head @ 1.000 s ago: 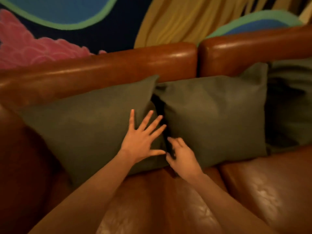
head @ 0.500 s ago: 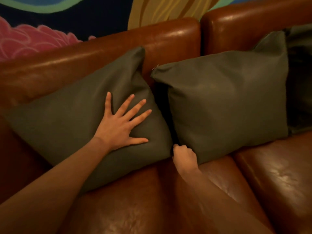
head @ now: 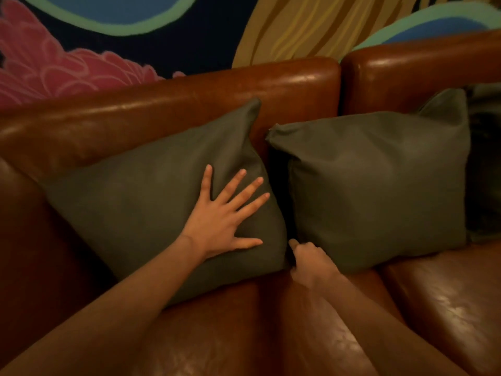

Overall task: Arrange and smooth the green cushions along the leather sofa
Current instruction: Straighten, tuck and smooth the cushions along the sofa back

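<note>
Green cushions lean against the backrest of the leather sofa (head: 189, 88): the left cushion (head: 141, 213) tilts under the left hand (head: 219, 221), whose grip is spread flat with fingers splayed on the fabric, while the right hand (head: 311, 263) has its grip curled and seemingly pinching the lower left corner of the right cushion (head: 379, 185). A narrow dark gap separates the two. This looks like the positioning step; next, I judge, comes squaring the right cushion beside its neighbour, then smoothing its face.

R hand (head: 311, 263) fingertips hidden, third cushion (head: 485, 164) cut off
</note>
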